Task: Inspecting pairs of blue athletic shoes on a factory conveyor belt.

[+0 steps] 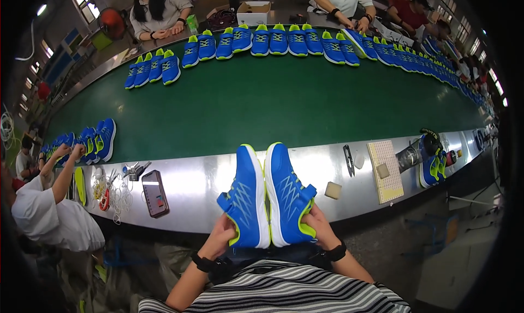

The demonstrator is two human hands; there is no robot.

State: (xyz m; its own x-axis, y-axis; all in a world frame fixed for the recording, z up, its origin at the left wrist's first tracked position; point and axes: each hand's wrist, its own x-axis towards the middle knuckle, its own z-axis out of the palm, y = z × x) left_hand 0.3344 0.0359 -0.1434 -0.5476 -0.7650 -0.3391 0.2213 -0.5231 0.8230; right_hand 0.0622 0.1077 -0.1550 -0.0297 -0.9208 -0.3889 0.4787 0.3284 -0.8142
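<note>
Two blue sneakers with lime-green lining and white soles are held up side by side in front of me, soles facing each other and toes pointing away. My left hand (219,237) grips the left sneaker (244,198) at its heel opening, the fingers partly hidden inside. In the same way my right hand (320,226) holds the right sneaker (286,193), fingers tucked into its collar. The soles touch or nearly touch along the middle. Both sneakers are above the near edge of the metal table (202,182).
A green conveyor belt (245,105) carries rows of blue sneakers (278,41) along its far side. On the metal ledge are a phone (155,193), tangled cords (117,195), sponge blocks (333,190), a snipper (349,160) and a sheet pad (385,173). Co-workers (49,204) work around the belt.
</note>
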